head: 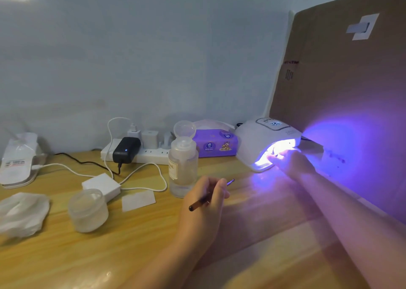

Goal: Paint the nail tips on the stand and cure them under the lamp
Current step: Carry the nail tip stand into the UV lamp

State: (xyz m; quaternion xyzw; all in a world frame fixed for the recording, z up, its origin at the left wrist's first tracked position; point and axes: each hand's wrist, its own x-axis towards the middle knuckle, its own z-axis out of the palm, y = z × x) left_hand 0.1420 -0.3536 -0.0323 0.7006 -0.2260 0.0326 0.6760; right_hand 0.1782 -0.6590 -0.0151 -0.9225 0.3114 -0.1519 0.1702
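Note:
The white curing lamp (261,139) stands at the back right of the desk, lit violet-white, its display on. My right hand (290,161) reaches into its mouth. Its fingers curl around the nail tip stand (272,152), which shows only as small dark bits in the glare. My left hand (204,203) rests on the wood in the middle. It pinches a thin brown nail brush (198,203), whose tip points up and right toward the lamp.
A clear pump bottle (183,167) stands just left of my left hand. A frosted jar (87,210), white pads (102,186), a crumpled wipe (20,214), a power strip (151,154) with cables and a purple tissue pack (216,144) are nearby. A cardboard sheet (351,91) walls the right side.

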